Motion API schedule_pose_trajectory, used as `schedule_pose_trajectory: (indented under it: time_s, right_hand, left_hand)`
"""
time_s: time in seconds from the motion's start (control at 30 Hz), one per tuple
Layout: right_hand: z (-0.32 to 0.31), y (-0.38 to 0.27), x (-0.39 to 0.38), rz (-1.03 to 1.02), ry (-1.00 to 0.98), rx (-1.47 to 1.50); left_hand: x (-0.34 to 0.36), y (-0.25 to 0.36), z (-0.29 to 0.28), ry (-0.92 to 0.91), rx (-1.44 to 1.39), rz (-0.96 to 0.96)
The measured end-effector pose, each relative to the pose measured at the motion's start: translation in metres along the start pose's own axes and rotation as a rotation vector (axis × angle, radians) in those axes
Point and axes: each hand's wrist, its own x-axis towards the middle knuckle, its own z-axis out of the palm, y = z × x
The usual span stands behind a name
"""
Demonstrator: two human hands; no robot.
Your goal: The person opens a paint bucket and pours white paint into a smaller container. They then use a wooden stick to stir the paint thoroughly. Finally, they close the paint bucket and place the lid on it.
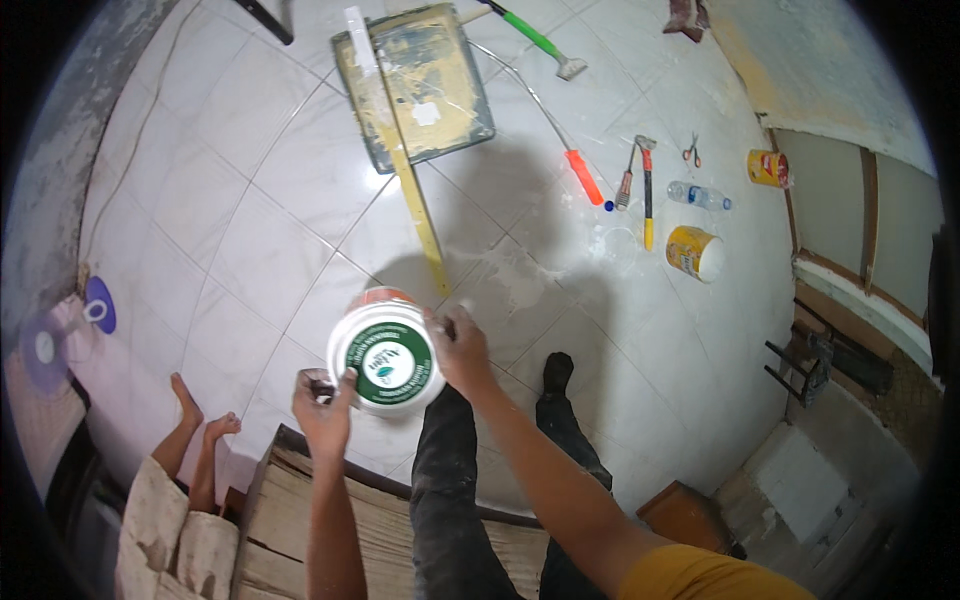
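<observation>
My left hand (323, 410) grips a round tub (385, 360) at its lower left, thumb over the white lid with its round green label. My right hand (457, 350) holds the tub's right rim with fingers bent. A reddish band shows at the tub's far side. Beyond it on the tiles lies a long yellow straightedge (420, 215), its far part across a stained rectangular tray (450, 70).
Tools lie right: orange-handled tool (582, 175), green-handled scraper (530, 35), hammer (647, 200), scissors (692, 150), bottle (700, 195), yellow containers (693, 254). Fan (100, 305) stands left. Another person's legs (180, 450) rest lower left beside a wooden bench (285, 500). Black stool (805, 355) at right.
</observation>
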Motion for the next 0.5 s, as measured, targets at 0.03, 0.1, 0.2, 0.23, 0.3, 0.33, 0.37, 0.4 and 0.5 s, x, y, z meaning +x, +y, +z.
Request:
schedule_pose_trajectory:
  time_s: [0.03, 0.1, 0.2, 0.23, 0.3, 0.33, 0.37, 0.4, 0.5]
  right_hand:
    - [0.025, -0.007, 0.006, 0.017, -0.052, 0.027]
    - [0.067, -0.026, 0.026, 0.054, -0.132, 0.032]
    - [0.13, -0.036, 0.076, 0.009, -0.14, -0.02]
    - [0.147, -0.037, 0.097, -0.03, -0.171, -0.048]
    - [0.167, -0.047, 0.127, -0.118, -0.169, -0.029]
    - [0.175, -0.055, 0.134, -0.163, -0.14, 0.02]
    - [0.179, -0.053, 0.15, -0.189, -0.117, 0.018]
    - [0.183, -0.051, 0.164, -0.221, -0.099, 0.016]
    - [0.178, -0.057, 0.192, -0.146, -0.154, -0.014]
  left_hand:
    - [0.014, -0.007, -0.016, 0.023, 0.023, -0.019]
    - [0.05, -0.029, -0.04, 0.061, -0.003, -0.034]
    - [0.113, -0.061, -0.052, 0.147, -0.019, 0.034]
    - [0.133, -0.063, -0.051, 0.158, 0.039, 0.035]
    - [0.172, -0.059, -0.042, 0.192, 0.041, 0.039]
    - [0.187, -0.06, -0.039, 0.206, 0.048, 0.065]
    - [0.204, -0.053, -0.031, 0.203, 0.057, 0.048]
    - [0.223, -0.053, -0.022, 0.253, 0.12, 0.076]
    - [0.26, -0.05, -0.001, 0.225, 0.06, 0.078]
